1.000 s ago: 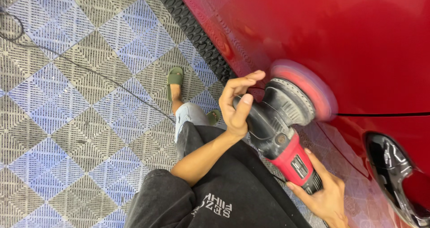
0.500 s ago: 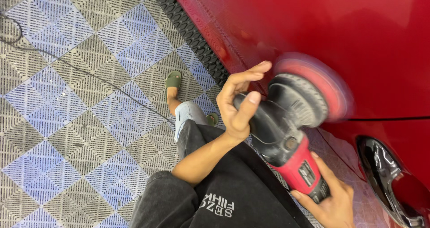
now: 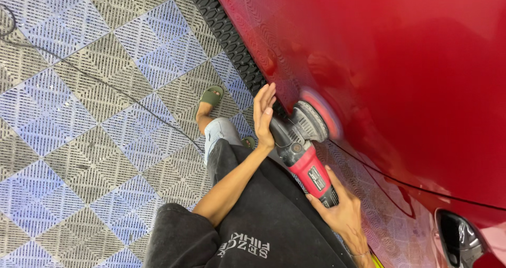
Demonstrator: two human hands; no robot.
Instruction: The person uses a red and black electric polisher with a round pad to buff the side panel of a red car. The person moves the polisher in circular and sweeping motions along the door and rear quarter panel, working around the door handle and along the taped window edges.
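The right hand (image 3: 342, 212) is nearest to the camera, and its fingers are clenched around the rear grip of the polisher (image 3: 303, 141). This machine has a red body with a dark label, a grey and black dusty head, and a round pad (image 3: 322, 115) that looks reddish and blurred. Its long axis goes from the right hand at the lower right up toward the upper left in the picture, and the pad end points away from the person, against the car panel (image 3: 400, 78). The pad touches the red panel low down, close to the black ribbed sill strip (image 3: 226, 33).

The left hand (image 3: 263, 115) lies on the head of the polisher with the palm down; its fingers are released and stretched straight, not closed around anything.

The panel is glossy red and shows reflections; a dark door handle recess (image 3: 458, 239) is at the lower right. The floor (image 3: 89, 104) is made of grey and blue grid tiles in a diamond pattern. A thin dark cable (image 3: 105, 86) runs across it. Farther away, one foot wears a green sandal (image 3: 211, 96).
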